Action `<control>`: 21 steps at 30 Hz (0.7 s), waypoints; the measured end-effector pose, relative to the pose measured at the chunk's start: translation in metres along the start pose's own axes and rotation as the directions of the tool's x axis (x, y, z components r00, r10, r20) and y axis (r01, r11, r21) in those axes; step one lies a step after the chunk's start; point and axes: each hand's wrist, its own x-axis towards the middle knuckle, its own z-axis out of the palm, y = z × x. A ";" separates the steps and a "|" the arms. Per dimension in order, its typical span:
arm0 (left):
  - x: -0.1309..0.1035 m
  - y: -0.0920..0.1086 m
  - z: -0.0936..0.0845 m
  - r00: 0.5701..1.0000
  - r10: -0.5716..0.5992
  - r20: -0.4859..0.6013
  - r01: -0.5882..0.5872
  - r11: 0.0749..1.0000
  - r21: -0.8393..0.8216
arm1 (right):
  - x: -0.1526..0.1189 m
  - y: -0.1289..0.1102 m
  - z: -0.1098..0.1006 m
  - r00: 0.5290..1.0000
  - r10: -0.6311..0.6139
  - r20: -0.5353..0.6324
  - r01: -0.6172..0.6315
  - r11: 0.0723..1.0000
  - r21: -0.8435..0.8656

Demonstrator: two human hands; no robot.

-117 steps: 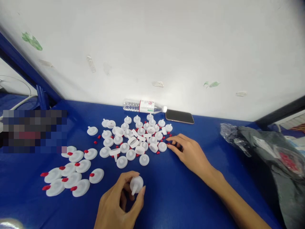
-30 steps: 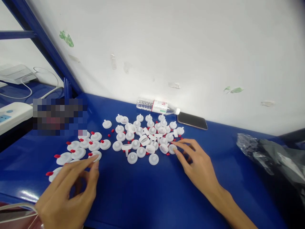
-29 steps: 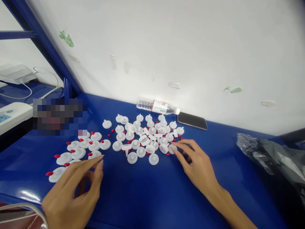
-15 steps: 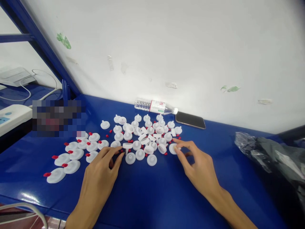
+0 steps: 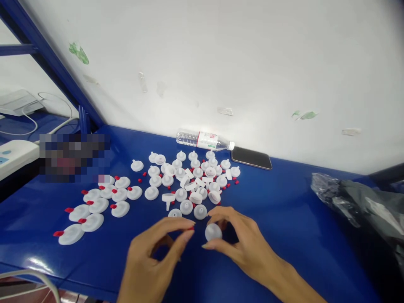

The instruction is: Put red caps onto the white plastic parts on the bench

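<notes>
Between the thumb and forefinger of my left hand point(image 5: 158, 252) is a small red cap point(image 5: 190, 228). My right hand point(image 5: 246, 240) grips a round white plastic cap point(image 5: 213, 232) by its edges, just right of the red one; the two pieces are apart. Beyond my hands lies a loose cluster of white spouted caps point(image 5: 200, 212), some upright with the spout up, others tipped over. Small red caps point(image 5: 236, 182) are scattered among them. To the left, several white caps point(image 5: 92, 222) carry red caps on their spouts.
A clear plastic bottle point(image 5: 206, 140) lies on its side against the white wall, beside a dark phone point(image 5: 251, 158). Clear and dark plastic bags point(image 5: 356, 206) rest on the blue table at right. A white power strip point(image 5: 17, 156) is at far left.
My left hand has moved right and nearer, now with a red cap in its pinch. My right hand has lifted a white cap from the cluster's right edge and brought it toward the middle.
</notes>
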 end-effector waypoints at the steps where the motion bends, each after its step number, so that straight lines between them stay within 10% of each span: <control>1: -0.002 0.001 0.006 0.998 -0.023 0.061 0.027 0.998 -0.063 | -0.001 0.001 0.002 1.000 -0.010 0.019 0.010 1.000 0.008; 17: -0.008 -0.006 0.030 0.982 0.074 0.175 -0.082 0.996 0.040 | -0.004 0.009 0.002 0.988 -0.138 0.069 0.139 0.990 -0.016; 21: -0.014 -0.007 0.019 0.985 0.161 0.055 -0.168 0.971 0.171 | 0.001 0.006 -0.004 0.992 -0.082 0.099 0.084 0.996 -0.021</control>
